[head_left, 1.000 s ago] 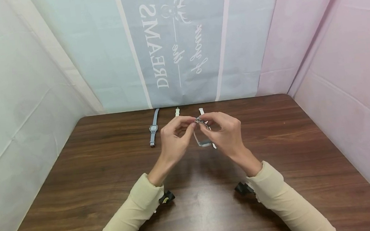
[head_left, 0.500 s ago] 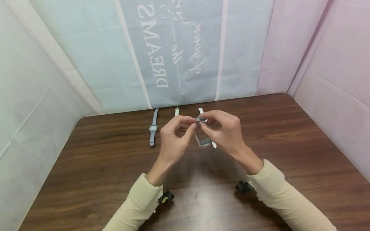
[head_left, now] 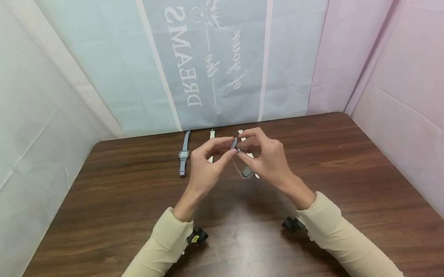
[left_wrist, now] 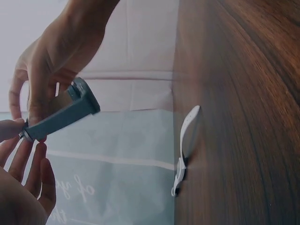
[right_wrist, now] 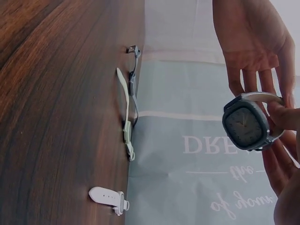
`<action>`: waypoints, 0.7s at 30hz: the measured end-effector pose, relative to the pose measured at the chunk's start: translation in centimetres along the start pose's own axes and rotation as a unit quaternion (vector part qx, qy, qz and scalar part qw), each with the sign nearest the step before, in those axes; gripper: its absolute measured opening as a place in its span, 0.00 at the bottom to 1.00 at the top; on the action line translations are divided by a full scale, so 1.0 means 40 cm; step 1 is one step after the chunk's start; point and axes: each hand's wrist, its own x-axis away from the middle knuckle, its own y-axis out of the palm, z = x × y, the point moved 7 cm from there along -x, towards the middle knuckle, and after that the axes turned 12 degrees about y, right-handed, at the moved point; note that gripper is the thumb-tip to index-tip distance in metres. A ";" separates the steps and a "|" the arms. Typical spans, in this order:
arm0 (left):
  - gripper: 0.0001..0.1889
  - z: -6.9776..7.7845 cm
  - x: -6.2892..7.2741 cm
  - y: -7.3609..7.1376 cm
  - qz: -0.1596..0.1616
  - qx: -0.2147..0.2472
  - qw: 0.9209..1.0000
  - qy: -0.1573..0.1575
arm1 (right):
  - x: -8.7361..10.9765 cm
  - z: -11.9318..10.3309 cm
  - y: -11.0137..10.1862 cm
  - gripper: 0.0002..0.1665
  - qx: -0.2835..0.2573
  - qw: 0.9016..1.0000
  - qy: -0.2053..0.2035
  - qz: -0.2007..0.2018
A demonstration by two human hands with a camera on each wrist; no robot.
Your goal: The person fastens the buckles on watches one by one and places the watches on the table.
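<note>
1. Left hand (head_left: 202, 166), head view: thumb and fingers pinch the strap end (head_left: 234, 143) of the grey watch (head_left: 247, 172). Right hand (head_left: 269, 158) pinches the same watch from the other side. Watch is up off the table (head_left: 247, 250), case hanging below the fingertips. Looks like strap-and-buckle work; best to pinch close to the join and let the case hang free.
2. Left wrist view: strap runs from the pinch to the case, well clear of the white watch (left_wrist: 181, 164) on the table. Small metal fitting, probably the buckle (left_wrist: 24, 136), sits by the thumb; fingers cover most, can't tell if anything is threaded. Steady it with one hand, ease the strap flat with the other, no twisting.
3. Right wrist view: dial (right_wrist: 245, 126) faces the camera, strap curving behind. Pale watch (right_wrist: 125, 112) and blue watch (right_wrist: 132, 84) lie apart on the table. Loose pinch could let the case swing, so light tension helps.
</note>
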 end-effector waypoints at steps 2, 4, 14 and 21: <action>0.13 -0.001 -0.001 -0.003 0.006 0.014 1.000 -0.002 | -0.001 0.011 0.004 0.24 -0.040 0.999 0.028 -0.022; 0.13 -0.001 -0.002 -0.006 0.011 0.020 1.000 -0.002 | -0.002 0.022 0.009 0.21 -0.086 0.994 0.061 -0.044; 0.12 -0.003 -0.009 -0.022 0.018 0.055 0.998 0.011 | -0.006 0.057 0.018 0.14 -0.189 0.964 0.169 -0.077; 0.12 -0.004 -0.010 -0.024 0.018 0.068 0.998 0.009 | -0.004 0.079 0.033 0.09 -0.224 0.941 0.224 -0.117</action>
